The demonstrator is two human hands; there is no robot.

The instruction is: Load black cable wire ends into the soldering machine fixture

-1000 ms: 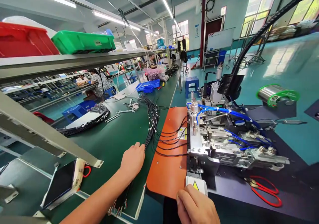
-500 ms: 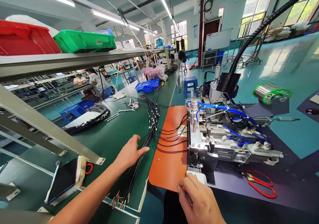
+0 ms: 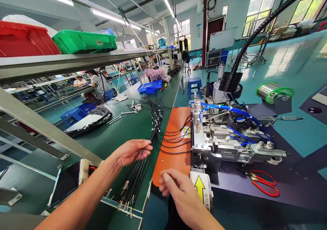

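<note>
My left grip [image 3: 133,151] is loosely open, fingertips touching the black wire bundle [image 3: 140,171] on the green surface [image 3: 114,134]. My right grip [image 3: 178,189] hovers open. The wires look light, limp and tangle-prone, so I'd pinch one mid-length.

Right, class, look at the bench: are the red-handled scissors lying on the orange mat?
No, the red-handled scissors lie on the dark base right of the metal machine, apart from the orange mat.
</note>
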